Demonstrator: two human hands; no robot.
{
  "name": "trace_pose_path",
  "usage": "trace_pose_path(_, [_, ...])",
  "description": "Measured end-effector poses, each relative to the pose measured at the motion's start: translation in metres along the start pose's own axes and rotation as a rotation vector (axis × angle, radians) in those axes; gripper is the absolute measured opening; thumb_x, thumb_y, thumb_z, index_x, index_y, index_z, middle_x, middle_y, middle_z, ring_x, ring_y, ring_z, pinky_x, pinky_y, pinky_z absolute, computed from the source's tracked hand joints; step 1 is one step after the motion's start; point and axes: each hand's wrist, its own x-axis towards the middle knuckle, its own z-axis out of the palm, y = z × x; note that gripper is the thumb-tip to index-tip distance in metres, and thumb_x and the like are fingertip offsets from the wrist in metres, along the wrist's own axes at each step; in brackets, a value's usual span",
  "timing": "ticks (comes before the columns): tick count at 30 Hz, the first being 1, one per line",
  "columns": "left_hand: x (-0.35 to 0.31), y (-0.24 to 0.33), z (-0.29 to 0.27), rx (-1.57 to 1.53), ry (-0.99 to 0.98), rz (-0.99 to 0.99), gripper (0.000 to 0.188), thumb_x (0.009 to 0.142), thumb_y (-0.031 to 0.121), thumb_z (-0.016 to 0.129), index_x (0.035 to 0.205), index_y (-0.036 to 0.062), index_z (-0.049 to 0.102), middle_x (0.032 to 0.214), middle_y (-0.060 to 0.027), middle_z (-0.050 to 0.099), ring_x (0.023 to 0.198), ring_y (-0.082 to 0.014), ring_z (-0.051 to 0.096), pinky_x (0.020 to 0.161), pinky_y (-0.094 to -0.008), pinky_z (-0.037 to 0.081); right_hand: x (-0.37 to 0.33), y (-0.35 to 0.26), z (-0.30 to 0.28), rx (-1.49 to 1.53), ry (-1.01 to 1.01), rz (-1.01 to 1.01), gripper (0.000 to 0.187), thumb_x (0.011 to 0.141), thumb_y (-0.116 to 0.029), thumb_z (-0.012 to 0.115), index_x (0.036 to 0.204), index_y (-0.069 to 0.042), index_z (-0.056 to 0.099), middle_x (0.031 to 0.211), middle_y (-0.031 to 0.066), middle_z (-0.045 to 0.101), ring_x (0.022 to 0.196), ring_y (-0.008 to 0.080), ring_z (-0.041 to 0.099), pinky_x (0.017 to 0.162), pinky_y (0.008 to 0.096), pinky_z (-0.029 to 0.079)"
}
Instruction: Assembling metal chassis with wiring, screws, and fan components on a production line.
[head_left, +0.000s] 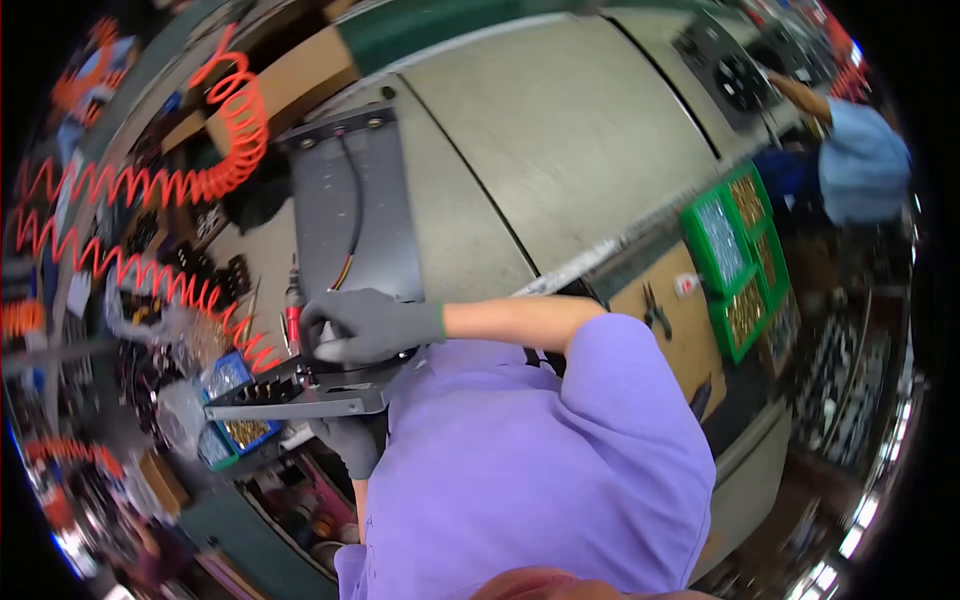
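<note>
A grey metal panel (385, 215) with bent-up edges lies before me, a dark cable (357, 205) running along its surface. Above its nearer part is my right hand (375, 325) in a grey glove, fingers curled together. Whatever they pinch is too small and blurred to name. At the near edge, a folded metal strip (345, 407) carries several black parts (270, 390). Below that strip my gloved left hand (348, 440) reaches up against it, its fingers hidden. A red slim power tool (293, 315) is just left of my right hand.
Coiled orange air hoses (240, 120) hang at the left. Blue bins (250, 430) of small fasteners stand near left. At right are green bins (725, 250) of screws, pliers (655, 310) and a brown board (680, 345). A co-worker in a blue sleeve (860, 160) handles a dark panel (735, 75).
</note>
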Motion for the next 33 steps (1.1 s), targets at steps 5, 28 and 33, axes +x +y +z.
trace_pose_path(5, [0.025, -0.015, -0.007, 0.070, -0.197, -0.058, 0.033, 0.093, 0.023, 0.047, 0.119, 0.0028, 0.045, 0.095, -0.0073, 0.056, 0.079, -0.0164, 0.054, 0.071, -0.0305, 0.045, -0.139, 0.064, -0.020, 0.208, 0.531, 0.368, 0.038, 0.081, -0.023, 0.059, 0.111, -0.001, 0.055, 0.102, 0.0146, 0.062, 0.093, 0.0199, 0.060, 0.078, 0.0325, 0.048])
trace_pose_path(28, [-0.012, -0.002, 0.012, -0.095, 0.072, -0.071, 0.039, 0.093, 0.019, 0.046, 0.130, 0.0077, 0.042, 0.113, -0.0029, 0.051, 0.098, -0.0118, 0.050, 0.084, -0.0277, 0.043, -0.490, 0.185, -0.138, -0.123, 1.017, 1.138, 0.031, 0.077, -0.035, 0.066, 0.095, -0.011, 0.057, 0.073, 0.0070, 0.057, 0.069, 0.0221, 0.058, 0.067, 0.0355, 0.048])
trace_pose_path(33, [-0.010, -0.027, 0.004, 0.094, 0.053, 0.127, 0.040, 0.090, 0.018, 0.047, 0.126, 0.0017, 0.044, 0.118, -0.0063, 0.052, 0.103, -0.0153, 0.053, 0.087, -0.0298, 0.044, -0.321, 0.163, -0.160, 0.955, 0.832, 0.720, 0.022, 0.082, -0.027, 0.057, 0.100, -0.014, 0.054, 0.078, -0.0015, 0.054, 0.067, 0.0112, 0.053, 0.058, 0.0287, 0.045])
